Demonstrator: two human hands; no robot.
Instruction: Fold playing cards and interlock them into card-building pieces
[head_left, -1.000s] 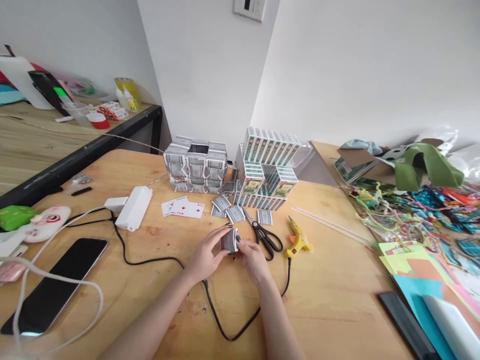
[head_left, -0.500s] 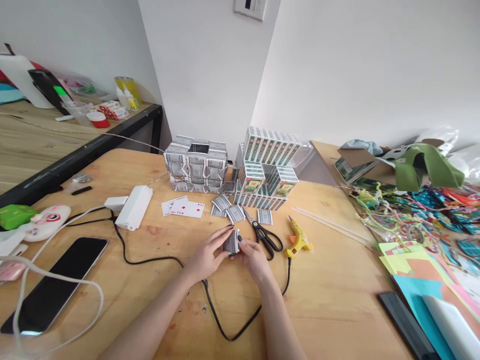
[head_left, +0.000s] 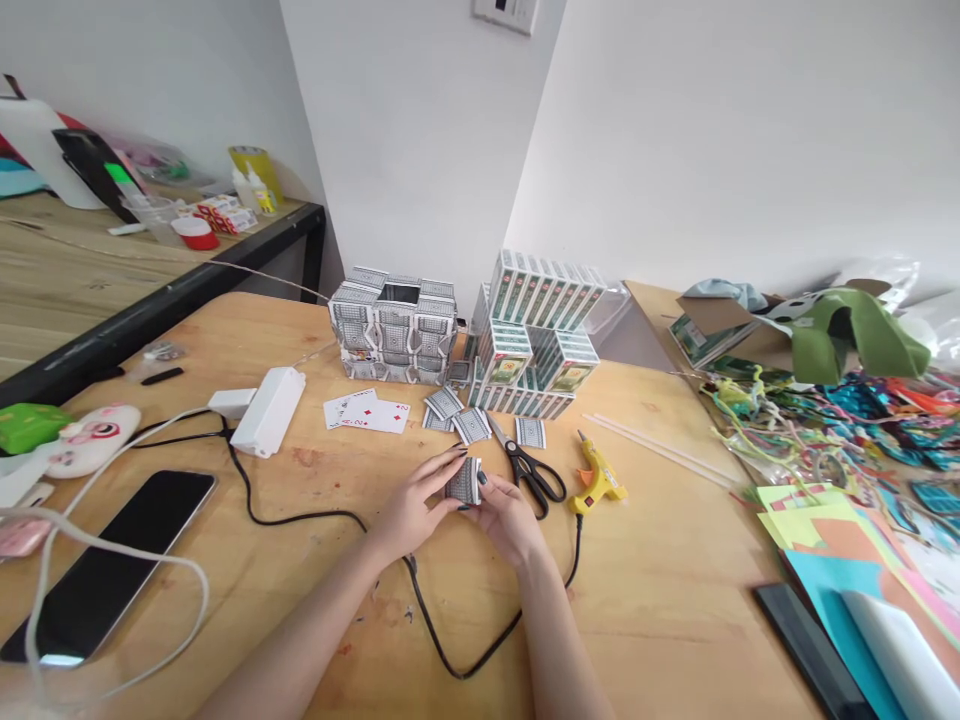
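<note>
My left hand and my right hand meet at the middle of the wooden table, both pinching one small folded playing-card piece with a grey patterned back. Just beyond my fingers lie loose folded card pieces and black-handled scissors. A box-like block built from folded cards stands further back. Two face-up red cards lie to its front left.
Stacked card packs stand at the back centre. A yellow glue gun lies right of the scissors, its black cord running under my wrists. A white power adapter and a phone lie left. Coloured paper and scraps fill the right.
My hands stay in place, turning and pressing the folded card piece slightly. The view has shifted a little.
</note>
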